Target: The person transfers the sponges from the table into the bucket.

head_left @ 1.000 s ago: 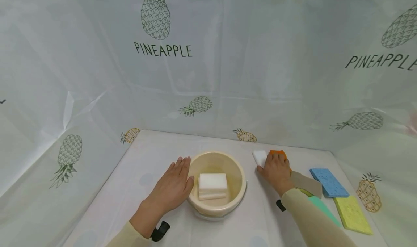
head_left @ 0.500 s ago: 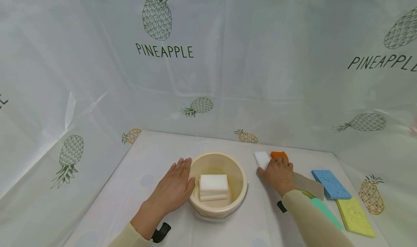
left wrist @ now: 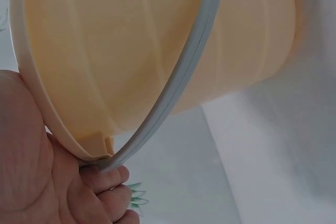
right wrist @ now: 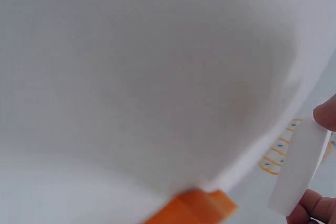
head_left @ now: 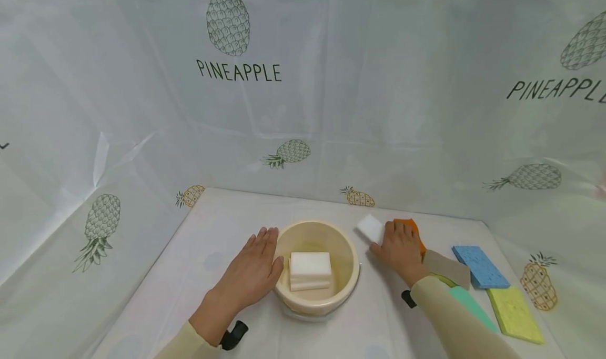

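Note:
A cream bucket (head_left: 316, 306) with a grey handle (left wrist: 184, 66) stands mid-table. Inside lie white sponge blocks (head_left: 310, 264), seemingly stacked. My left hand (head_left: 252, 269) lies with fairly straight fingers against the bucket's left rim; in the left wrist view its fingertips reach the handle's end. To the right of the bucket, my right hand (head_left: 400, 251) pinches a white sponge (head_left: 370, 228) between thumb and fingers, tilted in the right wrist view. An orange piece (head_left: 410, 224) lies right beside that hand, partly hidden behind it.
Right of the right hand lie a grey-brown flat piece (head_left: 447, 268), a blue sponge (head_left: 480, 267) and a yellow sponge (head_left: 516, 314). A green piece (head_left: 473, 306) is partly covered by the right sleeve. A pineapple-print sheet (head_left: 379, 85) hangs around the table.
The white sponge has turned and shifted a little left, toward the bucket, with the right hand. The left hand and bucket have stayed in place.

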A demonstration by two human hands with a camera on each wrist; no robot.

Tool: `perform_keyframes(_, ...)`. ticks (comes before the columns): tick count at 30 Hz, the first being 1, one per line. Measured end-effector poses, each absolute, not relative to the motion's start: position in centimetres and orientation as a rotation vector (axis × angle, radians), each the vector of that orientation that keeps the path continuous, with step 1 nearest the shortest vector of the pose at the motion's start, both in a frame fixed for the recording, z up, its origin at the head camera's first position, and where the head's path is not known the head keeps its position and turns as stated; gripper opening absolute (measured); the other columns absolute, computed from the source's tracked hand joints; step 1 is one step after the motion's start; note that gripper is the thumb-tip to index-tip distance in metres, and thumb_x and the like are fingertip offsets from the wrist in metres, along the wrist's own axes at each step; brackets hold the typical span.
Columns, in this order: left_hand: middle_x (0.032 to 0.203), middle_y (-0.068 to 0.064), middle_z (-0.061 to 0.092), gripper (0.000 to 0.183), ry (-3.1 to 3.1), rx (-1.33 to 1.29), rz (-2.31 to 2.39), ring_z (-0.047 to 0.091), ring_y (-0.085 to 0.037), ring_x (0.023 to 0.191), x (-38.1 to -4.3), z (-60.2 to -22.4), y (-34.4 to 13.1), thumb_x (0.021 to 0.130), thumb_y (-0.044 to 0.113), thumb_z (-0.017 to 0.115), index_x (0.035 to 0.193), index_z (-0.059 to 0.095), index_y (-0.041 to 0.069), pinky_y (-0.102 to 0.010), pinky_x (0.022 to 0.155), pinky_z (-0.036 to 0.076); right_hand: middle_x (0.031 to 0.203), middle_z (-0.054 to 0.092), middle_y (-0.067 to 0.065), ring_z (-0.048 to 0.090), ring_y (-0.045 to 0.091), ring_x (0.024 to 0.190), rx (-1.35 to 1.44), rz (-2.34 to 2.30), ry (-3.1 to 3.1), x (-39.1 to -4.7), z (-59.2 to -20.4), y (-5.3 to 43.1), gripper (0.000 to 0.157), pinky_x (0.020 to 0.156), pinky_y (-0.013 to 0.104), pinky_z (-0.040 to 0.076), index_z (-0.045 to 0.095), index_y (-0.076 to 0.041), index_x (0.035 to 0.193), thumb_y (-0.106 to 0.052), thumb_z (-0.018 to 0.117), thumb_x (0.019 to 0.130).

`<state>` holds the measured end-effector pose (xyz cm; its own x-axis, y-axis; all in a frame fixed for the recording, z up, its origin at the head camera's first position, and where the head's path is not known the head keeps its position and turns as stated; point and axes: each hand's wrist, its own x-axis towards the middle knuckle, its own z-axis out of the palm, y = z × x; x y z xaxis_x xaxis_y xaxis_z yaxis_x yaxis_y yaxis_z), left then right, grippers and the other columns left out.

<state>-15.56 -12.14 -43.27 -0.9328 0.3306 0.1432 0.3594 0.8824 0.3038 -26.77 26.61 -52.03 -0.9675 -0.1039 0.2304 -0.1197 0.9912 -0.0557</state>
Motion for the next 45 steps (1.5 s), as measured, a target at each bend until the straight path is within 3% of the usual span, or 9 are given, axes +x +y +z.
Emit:
perform_keyframes(8,0.166,-0.024,0.038,0.066,-2.963,-0.523,-0.47,0.03,-0.038,0.159,-15.9,-42.9,-12.6,0.111,0.034,0.045,0.161,0.033,-0.008,-0.053,0.131,0.025,0.105,0.054,0.022,0.048,0.043,0.101,0.346,0.024,-2.76,-26.8,-49.5,26.0,0.046,0.086,0.057,0.042,0.049,0.001,0.098,-0.039,0.069,0.085)
perform_keyframes(29,0.167,-0.023,0.038,0.066,-2.956,-0.514,-0.502,0.029,-0.037,0.159,-15.4,-43.3,-12.1,0.111,0.033,0.047,0.161,0.033,-0.008,-0.052,0.131,0.025,0.111,0.059,0.022,0.053,0.041,0.103,0.463,-0.052,-2.605,-24.7,-46.5,25.8,0.058,0.081,0.053,0.044,0.054,0.003,0.113,-0.039,0.077,0.079)
perform_keyframes(45,0.167,-0.023,0.038,0.066,-2.953,-0.529,-0.511,0.03,-0.038,0.159,-15.7,-43.3,-11.8,0.111,0.034,0.046,0.161,0.033,-0.008,-0.052,0.131,0.025,0.114,0.063,0.022,0.056,0.041,0.105,0.591,-0.011,-2.496,-23.1,-42.7,23.6,0.059,0.084,0.056,0.047,0.058,0.003,0.12,-0.037,0.075,0.08)
